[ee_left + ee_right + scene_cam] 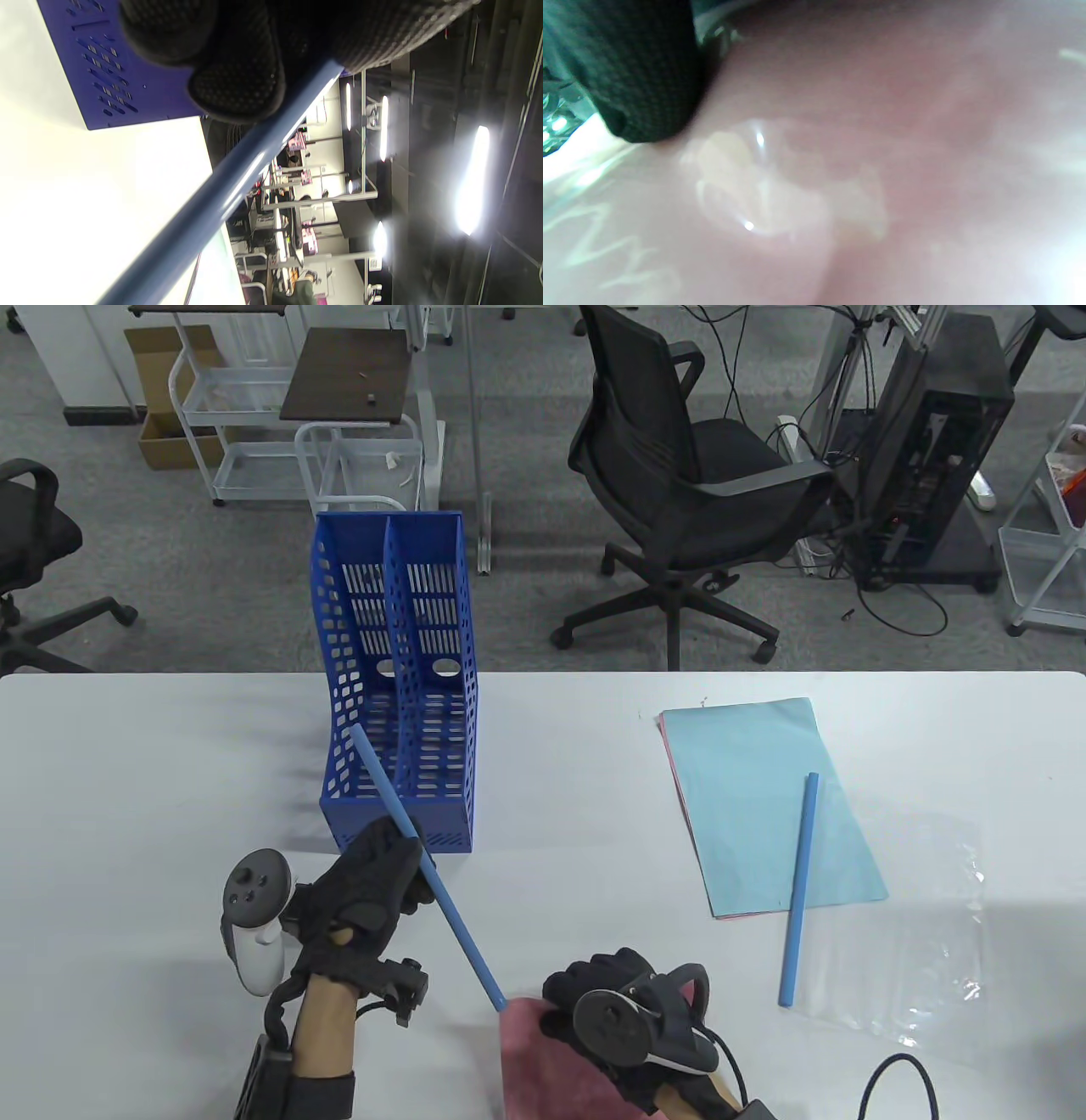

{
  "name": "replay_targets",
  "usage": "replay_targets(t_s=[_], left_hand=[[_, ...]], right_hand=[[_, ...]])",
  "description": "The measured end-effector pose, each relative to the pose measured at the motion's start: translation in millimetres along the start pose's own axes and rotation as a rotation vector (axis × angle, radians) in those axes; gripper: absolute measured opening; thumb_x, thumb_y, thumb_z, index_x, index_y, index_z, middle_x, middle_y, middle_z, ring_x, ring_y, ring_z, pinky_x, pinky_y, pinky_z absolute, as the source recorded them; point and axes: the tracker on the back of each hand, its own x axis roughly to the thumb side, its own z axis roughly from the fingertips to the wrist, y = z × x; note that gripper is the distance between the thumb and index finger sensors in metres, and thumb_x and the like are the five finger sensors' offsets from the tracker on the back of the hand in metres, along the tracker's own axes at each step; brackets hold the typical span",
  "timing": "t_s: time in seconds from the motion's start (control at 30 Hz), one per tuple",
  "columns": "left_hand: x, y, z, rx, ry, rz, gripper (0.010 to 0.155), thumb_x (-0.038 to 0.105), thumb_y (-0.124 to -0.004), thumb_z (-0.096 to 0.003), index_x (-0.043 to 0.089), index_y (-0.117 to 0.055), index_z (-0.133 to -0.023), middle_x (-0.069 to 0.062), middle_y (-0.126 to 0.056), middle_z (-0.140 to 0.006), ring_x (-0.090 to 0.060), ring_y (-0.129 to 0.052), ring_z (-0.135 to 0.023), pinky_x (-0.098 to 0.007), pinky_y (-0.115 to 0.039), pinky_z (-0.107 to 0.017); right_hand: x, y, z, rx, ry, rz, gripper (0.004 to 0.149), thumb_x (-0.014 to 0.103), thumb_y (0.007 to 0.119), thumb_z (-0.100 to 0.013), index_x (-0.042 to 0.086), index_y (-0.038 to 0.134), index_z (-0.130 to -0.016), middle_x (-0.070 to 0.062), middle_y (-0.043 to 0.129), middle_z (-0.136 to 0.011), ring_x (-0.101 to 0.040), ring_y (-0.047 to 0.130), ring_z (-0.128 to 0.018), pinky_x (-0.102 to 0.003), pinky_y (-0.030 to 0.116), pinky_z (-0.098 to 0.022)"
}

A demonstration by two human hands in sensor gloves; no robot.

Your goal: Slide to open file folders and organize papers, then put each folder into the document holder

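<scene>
My left hand (pixel 399 857) grips a long blue slide bar (pixel 462 933) near its middle, in front of the blue document holder (pixel 399 678). The bar slants from the holder's front down to the top left corner of a pink folder (pixel 543 1060) at the bottom edge. My right hand (pixel 585 993) holds that folder's top edge, fingers curled on it. In the left wrist view, gloved fingers (pixel 237 84) wrap the bar (pixel 220 199) beside the holder's wall (pixel 110 72). In the right wrist view, a gloved finger (pixel 636 72) lies on pink paper (pixel 882 127) under glossy plastic.
At the right lie a light blue sheet (pixel 764 797) over pink sheets, a second blue slide bar (pixel 802 891) across them, and a clear plastic cover (pixel 925 933). The white table (pixel 127 780) ends at its far edge; office chairs and carts stand beyond.
</scene>
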Motion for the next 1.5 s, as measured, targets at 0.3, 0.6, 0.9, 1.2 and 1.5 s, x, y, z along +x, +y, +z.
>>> replay_targets(t_s=[0.3, 0.6, 0.9, 1.2, 1.5], left_hand=[[5.1, -27.5, -5.0, -0.114, 0.011, -0.169, 0.048, 0.043, -0.083, -0.0457, 0.024, -0.086, -0.089, -0.003, -0.097, -0.073, -0.020, -0.108, -0.043, -0.038, -0.092, -0.033], [0.0, -80.5, -8.5, -0.236, 0.041, -0.372, 0.048, 0.043, -0.084, -0.0445, 0.024, -0.088, -0.088, -0.002, -0.099, -0.071, -0.019, -0.109, -0.040, -0.036, -0.093, -0.032], [-8.5, -111.6, -5.8, -0.400, 0.084, -0.448, 0.048, 0.042, -0.084, -0.0456, 0.021, -0.087, -0.089, -0.006, -0.097, -0.070, -0.021, -0.106, -0.039, -0.039, -0.090, -0.032], [-8.6, -126.6, 2.2, -0.487, 0.107, -0.543, 0.048, 0.041, -0.084, -0.0451, 0.019, -0.088, -0.088, -0.008, -0.097, -0.068, -0.021, -0.106, -0.037, -0.040, -0.090, -0.031], [-6.9, -133.6, 7.7, -0.577, 0.111, -0.600, 0.047, 0.040, -0.085, -0.0454, 0.020, -0.088, -0.088, -0.008, -0.097, -0.069, -0.023, -0.106, -0.038, -0.041, -0.089, -0.032]], right_hand=[[2.0, 0.4, -1.4, 0.010, -0.002, -0.012, 0.043, 0.050, 0.091, -0.026, 0.027, 0.093, -0.063, 0.006, 0.103, -0.046, -0.015, 0.100, -0.033, -0.040, 0.088, -0.046], [-13.9, -5.5, -3.6, 0.008, 0.121, -0.067, 0.042, 0.049, 0.090, -0.027, 0.027, 0.094, -0.063, 0.006, 0.104, -0.044, -0.014, 0.101, -0.031, -0.040, 0.089, -0.044], [-48.1, -18.5, -3.0, -0.048, 0.336, -0.210, 0.041, 0.049, 0.088, -0.029, 0.026, 0.095, -0.063, 0.005, 0.104, -0.043, -0.014, 0.100, -0.030, -0.039, 0.089, -0.043], [-75.3, -28.3, 4.3, -0.132, 0.530, -0.290, 0.039, 0.049, 0.088, -0.030, 0.026, 0.097, -0.061, 0.005, 0.106, -0.041, -0.014, 0.101, -0.027, -0.039, 0.090, -0.041], [-101.8, -39.7, 14.4, -0.202, 0.644, -0.365, 0.039, 0.049, 0.088, -0.031, 0.027, 0.097, -0.061, 0.005, 0.105, -0.042, -0.013, 0.101, -0.027, -0.038, 0.090, -0.041]])
